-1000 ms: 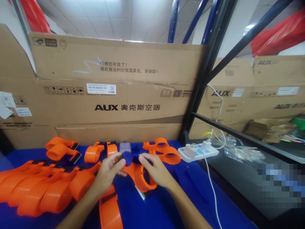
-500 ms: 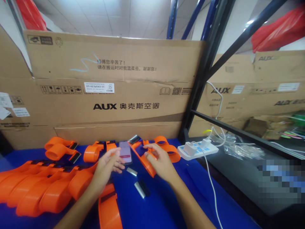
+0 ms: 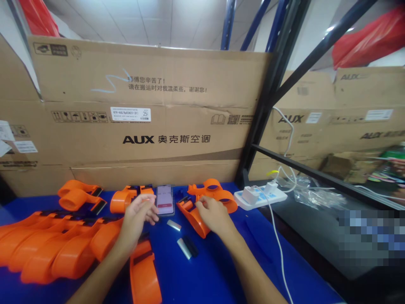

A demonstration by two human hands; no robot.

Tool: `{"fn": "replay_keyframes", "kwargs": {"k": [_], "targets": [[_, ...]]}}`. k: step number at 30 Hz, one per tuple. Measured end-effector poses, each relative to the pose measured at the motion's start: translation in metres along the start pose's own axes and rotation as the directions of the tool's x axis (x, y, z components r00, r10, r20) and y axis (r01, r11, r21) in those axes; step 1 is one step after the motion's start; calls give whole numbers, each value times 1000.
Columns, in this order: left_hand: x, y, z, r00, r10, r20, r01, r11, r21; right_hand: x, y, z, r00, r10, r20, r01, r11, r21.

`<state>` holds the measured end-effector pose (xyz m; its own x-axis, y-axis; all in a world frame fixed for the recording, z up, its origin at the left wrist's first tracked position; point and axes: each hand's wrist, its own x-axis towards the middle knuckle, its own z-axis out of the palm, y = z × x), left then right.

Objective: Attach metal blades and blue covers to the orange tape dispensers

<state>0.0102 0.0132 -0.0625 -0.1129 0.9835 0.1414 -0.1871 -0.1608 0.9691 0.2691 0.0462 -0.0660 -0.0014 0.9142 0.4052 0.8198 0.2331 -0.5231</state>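
Observation:
My right hand (image 3: pixel 217 215) has its thumb and fingers bent round the upper side of an orange tape dispenser (image 3: pixel 198 223), which lies tilted on the blue table. Its fingertips are partly hidden. My left hand (image 3: pixel 139 215) is raised beside a phone (image 3: pixel 165 200), fingers loosely curled and apart, with nothing visible in them. Between my forearms lie a small silver strip (image 3: pixel 174 225) and a silver piece (image 3: pixel 184 248) beside a black piece (image 3: pixel 190 246). Another orange dispenser (image 3: pixel 146 274) lies near my left forearm.
A row of orange dispensers (image 3: pixel 68 255) covers the table's left side; more orange parts (image 3: pixel 218 194) lie behind my right hand. A white power strip (image 3: pixel 261 196) with a trailing cable sits at the right, by a black rack post (image 3: pixel 257 109). Cardboard (image 3: pixel 164 156) stands behind.
The black-and-silver piece at the far end of the dispenser under my right hand is out of sight. That dispenser has shifted slightly. My left hand has drawn a little left, its fingers more curled.

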Motion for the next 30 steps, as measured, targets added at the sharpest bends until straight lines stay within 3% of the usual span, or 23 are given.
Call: {"fn": "replay_keyframes", "kwargs": {"k": [6,10,12,18,22,30], "targets": [[2,-2,-1,1000,-2,2,2,1000,3,1,-2,-9,996,35,-83,-41,997,-72],[2,-3,0,1000,-15,25,15,1000,15,8,5,-22,949,-68,-309,17,986,-165],[1,-3,1,998,-26,51,24,999,33,13,14,-28,927,-87,-365,3,974,-227],[-5,-3,6,988,-61,144,48,995,89,17,32,-32,973,134,-190,-199,902,-384],[-7,-2,7,977,-58,207,31,991,133,14,30,-33,979,161,-125,-201,874,-443],[-9,-1,8,975,-48,218,14,988,154,14,34,-31,969,244,-38,-232,847,-478]]}}
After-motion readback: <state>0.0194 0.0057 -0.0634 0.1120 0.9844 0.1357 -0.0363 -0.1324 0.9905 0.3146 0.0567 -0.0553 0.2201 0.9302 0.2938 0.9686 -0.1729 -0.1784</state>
